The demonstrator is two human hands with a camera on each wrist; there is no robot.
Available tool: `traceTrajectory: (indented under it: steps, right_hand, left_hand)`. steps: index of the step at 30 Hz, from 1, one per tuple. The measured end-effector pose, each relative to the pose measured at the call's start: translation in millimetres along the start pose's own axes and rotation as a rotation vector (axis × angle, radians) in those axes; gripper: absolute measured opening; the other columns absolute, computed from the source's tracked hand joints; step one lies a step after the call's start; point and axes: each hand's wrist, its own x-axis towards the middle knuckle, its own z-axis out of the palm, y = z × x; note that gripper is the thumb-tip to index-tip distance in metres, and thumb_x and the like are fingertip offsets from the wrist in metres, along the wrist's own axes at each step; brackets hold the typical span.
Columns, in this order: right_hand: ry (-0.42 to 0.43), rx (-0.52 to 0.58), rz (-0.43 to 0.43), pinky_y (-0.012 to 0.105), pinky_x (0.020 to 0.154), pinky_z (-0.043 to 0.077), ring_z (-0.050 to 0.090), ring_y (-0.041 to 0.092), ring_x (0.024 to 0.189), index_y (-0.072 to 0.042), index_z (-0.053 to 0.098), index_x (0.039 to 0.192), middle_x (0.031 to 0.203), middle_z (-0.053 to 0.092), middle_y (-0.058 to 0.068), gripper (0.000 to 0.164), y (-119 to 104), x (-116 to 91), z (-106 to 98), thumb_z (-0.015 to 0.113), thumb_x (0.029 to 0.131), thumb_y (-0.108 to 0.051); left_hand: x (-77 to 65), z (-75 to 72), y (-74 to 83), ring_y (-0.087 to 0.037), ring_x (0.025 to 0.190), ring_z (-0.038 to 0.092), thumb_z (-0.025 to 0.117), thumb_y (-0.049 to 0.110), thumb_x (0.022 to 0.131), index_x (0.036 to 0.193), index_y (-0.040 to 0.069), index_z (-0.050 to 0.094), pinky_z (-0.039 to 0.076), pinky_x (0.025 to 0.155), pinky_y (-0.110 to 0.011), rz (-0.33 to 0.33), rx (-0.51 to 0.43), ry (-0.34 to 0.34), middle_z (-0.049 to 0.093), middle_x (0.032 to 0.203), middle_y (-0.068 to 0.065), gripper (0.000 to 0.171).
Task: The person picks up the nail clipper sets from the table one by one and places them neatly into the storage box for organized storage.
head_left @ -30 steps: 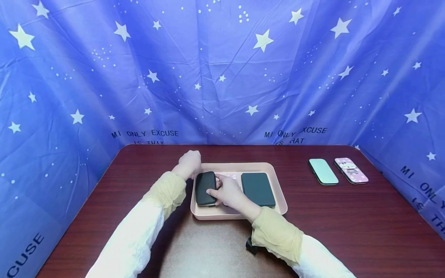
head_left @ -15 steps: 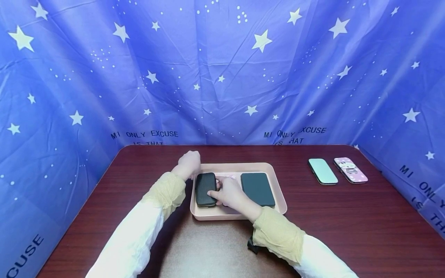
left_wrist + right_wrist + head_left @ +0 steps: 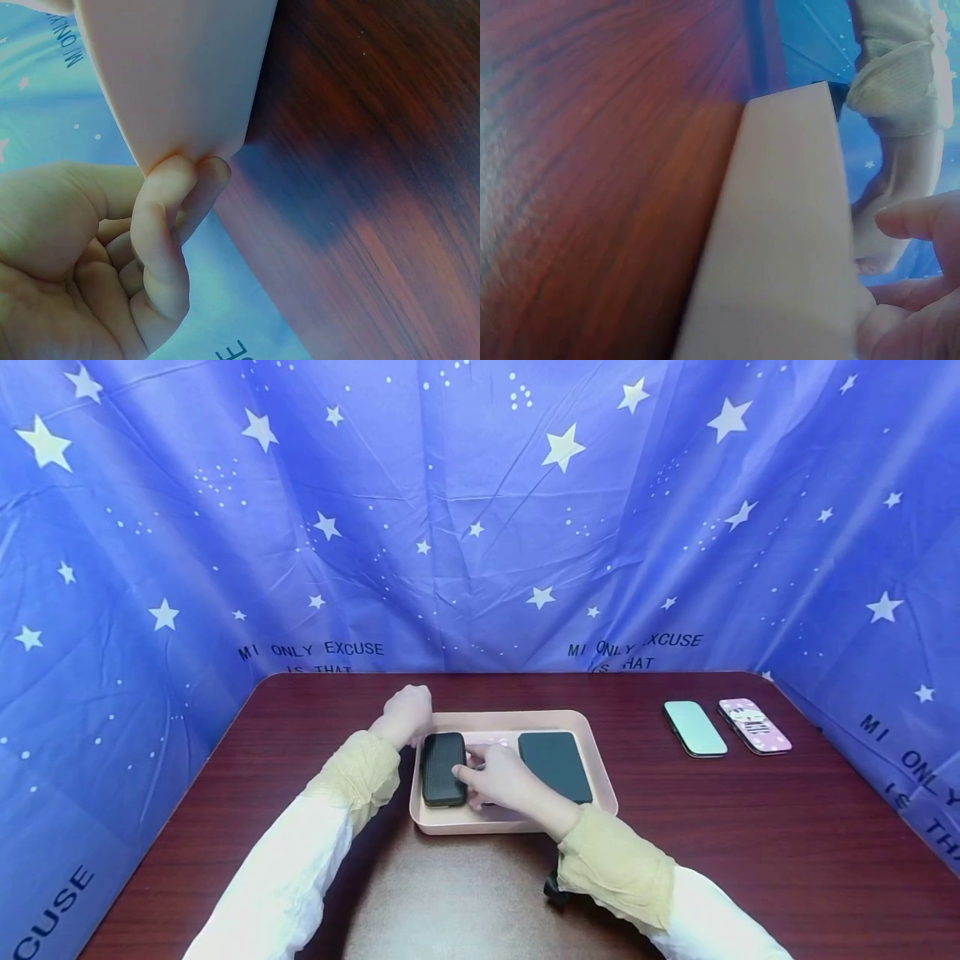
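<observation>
The right grip (image 3: 499,778) has fingers apart beside the black, ridged case (image 3: 442,768); the left grip (image 3: 408,714) pinches the tray (image 3: 487,829). Inside the tray's left end, the case points long-ways front to back.

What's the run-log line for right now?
left hand: pinching tray edge | right hand: at black case, thumb and fingers apart | dark green case: in tray | mint case, pink case: on table

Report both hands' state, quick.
Left hand: closed, gripping the pink tray by its far left corner.
Right hand: open, fingers spread beside the black case; whether they touch cannot be told.
</observation>
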Motion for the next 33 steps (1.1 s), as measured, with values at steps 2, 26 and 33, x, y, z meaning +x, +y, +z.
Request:
traceTrajectory:
  steps: [2, 26, 33]
  right_hand:
    - [-0.034, -0.025, 0.002, 0.032, 0.054, 0.057, 0.069, 0.024, 0.062, 0.01, 0.045, 0.133, 0.113, 0.062, 0.022, 0.052, -2.5, -2.4, -2.9, 0.062, 0.089, -0.014]
    - [-0.079, -0.593, -0.662, 0.039, 0.114, 0.028, 0.035, 0.019, 0.137, -0.016, 0.042, 0.142, 0.148, 0.039, 0.002, 0.055, -51.0, -45.3, -57.1, 0.056, 0.094, -0.039]
    - [0.077, -0.733, -0.794, 0.056, 0.114, 0.015, 0.013, 0.024, 0.145, -0.019, 0.031, 0.147, 0.158, 0.014, 0.002, 0.067, -50.9, -51.4, -75.5, 0.058, 0.091, -0.041]
  left_hand:
    - [0.2, 0.1, -0.2, -0.012, 0.038, 0.059, 0.06, -0.004, 0.077, 0.084, 0.001, 0.066, 0.05, 0.04, -0.027, -0.002, 0.003, -0.001, 0.061, 0.045, -0.003, 0.01]
    - [-0.9, 0.9, -1.4, -0.017, 0.044, 0.062, 0.062, -0.006, 0.072, 0.088, 0.001, 0.064, 0.052, 0.047, -0.03, -0.008, -0.018, 0.004, 0.061, 0.046, -0.004, 0.018]
    - [0.8, 0.2, -1.2, -0.013, 0.041, 0.061, 0.065, -0.001, 0.075, 0.083, 0.002, 0.063, 0.052, 0.048, -0.029, -0.001, -0.006, -0.016, 0.06, 0.043, -0.002, 0.009]
